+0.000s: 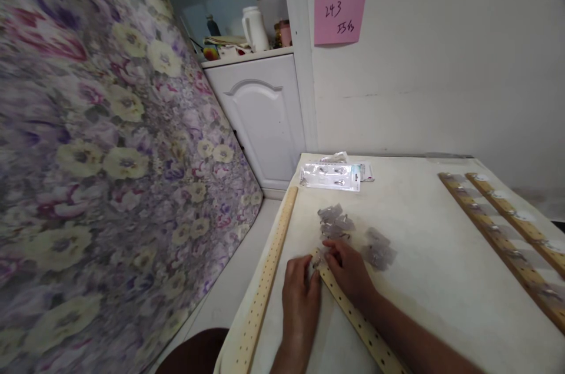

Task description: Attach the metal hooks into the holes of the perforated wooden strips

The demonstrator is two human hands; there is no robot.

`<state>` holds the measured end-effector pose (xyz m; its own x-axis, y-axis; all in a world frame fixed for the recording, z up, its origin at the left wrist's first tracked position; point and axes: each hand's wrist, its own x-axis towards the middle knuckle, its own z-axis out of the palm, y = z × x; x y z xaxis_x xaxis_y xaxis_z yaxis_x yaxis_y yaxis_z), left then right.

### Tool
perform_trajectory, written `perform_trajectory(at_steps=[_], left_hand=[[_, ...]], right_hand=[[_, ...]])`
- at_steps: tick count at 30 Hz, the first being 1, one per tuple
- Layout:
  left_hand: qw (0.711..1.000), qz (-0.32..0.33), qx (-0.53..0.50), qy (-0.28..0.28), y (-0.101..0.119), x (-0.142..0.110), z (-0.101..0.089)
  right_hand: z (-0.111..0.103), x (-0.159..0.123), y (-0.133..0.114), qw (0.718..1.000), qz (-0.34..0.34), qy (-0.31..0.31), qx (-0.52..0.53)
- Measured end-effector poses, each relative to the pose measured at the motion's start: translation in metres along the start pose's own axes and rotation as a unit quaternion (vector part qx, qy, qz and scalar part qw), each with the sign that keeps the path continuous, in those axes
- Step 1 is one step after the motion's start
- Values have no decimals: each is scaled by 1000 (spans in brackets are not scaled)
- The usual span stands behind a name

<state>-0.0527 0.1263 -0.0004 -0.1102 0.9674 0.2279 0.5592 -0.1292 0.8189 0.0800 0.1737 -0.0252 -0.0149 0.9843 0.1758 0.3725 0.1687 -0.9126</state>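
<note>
Both hands meet at the far end of a pale perforated strip, which lies slantwise on the table. A small clear-backed metal hook is at that end, between my fingertips. My left hand has its thumb and forefinger curled about the hook from the left. My right hand pinches from the other side, its forearm crossing over the strip. Just beyond my fingers lies a heap of clear-backed hooks. A smaller pile of clear-backed hooks rests right of my right hand. Exact finger contact is partly hidden.
A second perforated strip runs along the table's left edge. Packaged hooks lie at the far left. Two brown strips with hooks lie on the right. A floral curtain hangs left; a white cabinet stands behind.
</note>
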Motion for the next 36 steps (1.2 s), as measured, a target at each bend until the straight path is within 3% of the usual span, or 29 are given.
perform_trajectory(at_steps=[36], left_hand=[[1000,-5,6,16,-2,1,4]], right_hand=[[0,1,4,1000,1,-19,-12]])
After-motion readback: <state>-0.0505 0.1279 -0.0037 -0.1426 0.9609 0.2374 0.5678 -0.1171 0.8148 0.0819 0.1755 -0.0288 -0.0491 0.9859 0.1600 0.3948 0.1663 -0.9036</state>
